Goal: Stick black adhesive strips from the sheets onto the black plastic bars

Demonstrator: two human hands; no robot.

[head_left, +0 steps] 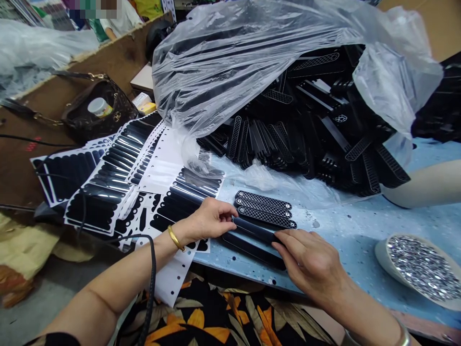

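My left hand pinches the left end of a glossy black strip with rounded ends. The other end is between the thumb and fingers of my right hand. Just below lies a similar long black piece on the blue tabletop. Right above the strip, three black bars with a diamond-pattern face and a small metal dot at the ends lie side by side. To the left, sheets of black rounded strips on white backing are fanned out in overlapping layers.
A clear plastic bag spills many black patterned parts across the back. At right stands a white bowl of small silver pieces. A brown handbag sits back left; a black cord crosses by my left arm.
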